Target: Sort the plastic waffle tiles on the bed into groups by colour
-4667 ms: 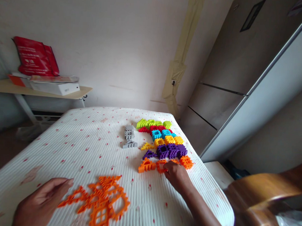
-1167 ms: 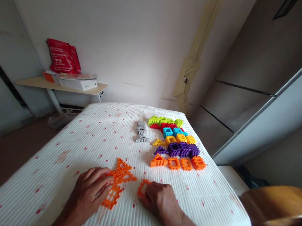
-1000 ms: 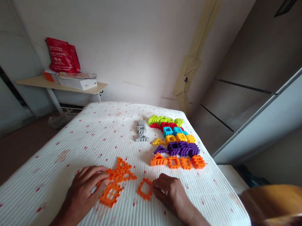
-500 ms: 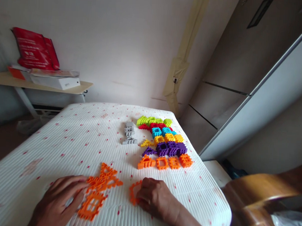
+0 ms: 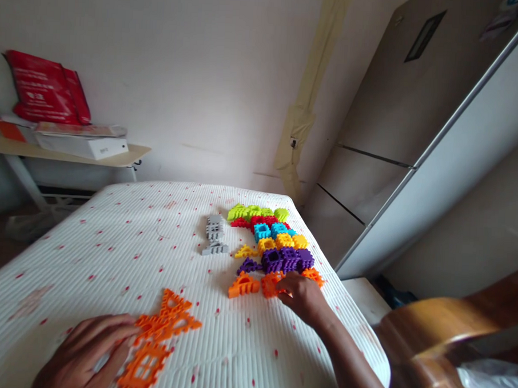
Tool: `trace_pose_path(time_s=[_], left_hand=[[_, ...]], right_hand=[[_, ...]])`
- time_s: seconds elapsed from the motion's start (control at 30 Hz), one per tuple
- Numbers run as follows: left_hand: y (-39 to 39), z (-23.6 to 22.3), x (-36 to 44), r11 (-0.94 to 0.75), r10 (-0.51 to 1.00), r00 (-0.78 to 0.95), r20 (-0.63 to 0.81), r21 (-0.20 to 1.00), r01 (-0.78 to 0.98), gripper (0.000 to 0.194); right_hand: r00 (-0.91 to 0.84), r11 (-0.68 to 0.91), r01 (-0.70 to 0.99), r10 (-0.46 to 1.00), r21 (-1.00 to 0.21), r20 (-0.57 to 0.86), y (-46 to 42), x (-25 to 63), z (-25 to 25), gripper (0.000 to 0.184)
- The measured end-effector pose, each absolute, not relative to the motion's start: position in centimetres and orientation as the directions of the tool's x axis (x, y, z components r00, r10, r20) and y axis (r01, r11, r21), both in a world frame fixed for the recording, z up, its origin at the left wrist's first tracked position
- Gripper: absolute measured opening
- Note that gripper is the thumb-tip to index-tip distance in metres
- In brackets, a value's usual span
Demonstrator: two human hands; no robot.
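Note:
My right hand (image 5: pixel 302 298) is at the row of orange interlocking blocks, its fingers closed on an orange square frame block (image 5: pixel 271 285) at a stack there. My left hand (image 5: pixel 90 347) lies low on the left, fingers apart, its fingertips against a loose group of orange triangular blocks (image 5: pixel 168 316). An orange window block (image 5: pixel 145 367) lies flat just below them. Left of my right hand stand orange triangular blocks (image 5: pixel 243 286). More orange blocks (image 5: pixel 312 276) show behind my right hand, which partly hides the row.
Purple (image 5: pixel 289 259), yellow (image 5: pixel 285 241), blue (image 5: pixel 262 231), red (image 5: pixel 258 221) and green blocks (image 5: pixel 258 212) stand in rows behind. Grey blocks (image 5: pixel 214 232) stand left of them. All rest on a white dotted quilted cover (image 5: pixel 123 256). A wooden chair (image 5: pixel 433 324) is at right, beyond the cover's edge.
My right hand has carried the orange square frame block from beside the loose group to the orange row. My left hand stays by the loose blocks. The view has shifted.

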State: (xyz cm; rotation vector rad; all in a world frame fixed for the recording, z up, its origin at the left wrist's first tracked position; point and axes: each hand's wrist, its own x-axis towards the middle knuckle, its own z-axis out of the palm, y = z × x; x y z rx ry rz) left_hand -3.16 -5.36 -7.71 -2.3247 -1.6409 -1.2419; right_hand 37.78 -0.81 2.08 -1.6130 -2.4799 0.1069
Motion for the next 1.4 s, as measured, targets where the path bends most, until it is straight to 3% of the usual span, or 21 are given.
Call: trace_pose_path(time_s=[0.47, 1.1, 1.4], left_hand=[[-5.2, -8.3, -3.6, -0.466, 0.762, 0.172, 0.624, 0.346, 0.814, 0.019], [-5.4, -7.7, -2.8, -0.455, 0.772, 0.133, 0.621, 0.395, 0.798, 0.013], [-5.9, -5.0, -1.8, -0.491, 0.709, 0.179, 0.683, 0.295, 0.820, 0.011]], right_hand=[[-0.399, 0.403, 0.903, 0.915, -0.148, 0.053, 0.0, 36.9, 1.8, 0.017], [-0.405, 0.411, 0.888, 0.911, -0.208, 0.073, 0.0, 36.7, 1.8, 0.027], [-0.376, 0.384, 0.901, 0.923, -0.202, 0.079, -0.8, 36.8, 2.5, 0.029]])
